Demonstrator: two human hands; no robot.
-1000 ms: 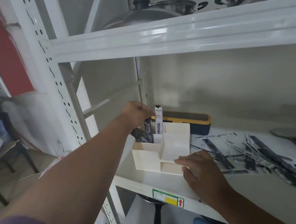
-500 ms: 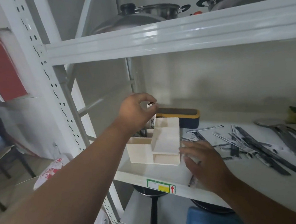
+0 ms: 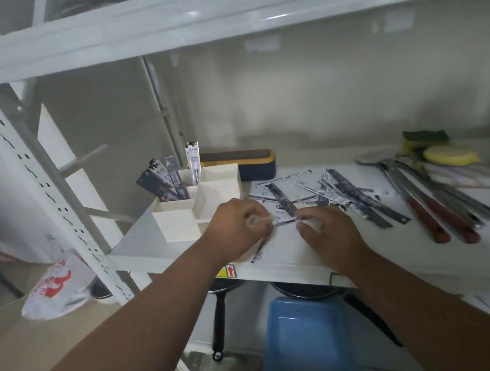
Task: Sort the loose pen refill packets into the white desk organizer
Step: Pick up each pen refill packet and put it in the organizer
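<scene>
The white desk organizer (image 3: 178, 224) stands at the shelf's left end, with several refill packets (image 3: 167, 181) upright in its back compartment. A heap of loose refill packets (image 3: 343, 193) lies on the shelf to its right. My left hand (image 3: 236, 231) and my right hand (image 3: 329, 234) meet in front of the organizer, and both pinch the same thin refill packet (image 3: 284, 222) by its ends, just above the shelf. Another packet (image 3: 259, 251) lies under my left hand near the shelf's front edge.
A dark pencil case with a yellow rim (image 3: 244, 163) lies behind the organizer. Knives and utensils (image 3: 437, 205) and sponges (image 3: 444, 154) fill the shelf's right side. Below the shelf (image 3: 290, 267) are pans and a blue tub (image 3: 307, 346). A plastic bag (image 3: 56, 287) sits on the floor.
My left hand has left the organizer's back compartment and come down to the shelf front. Both hands now pinch one packet. The camera tilted downward.
</scene>
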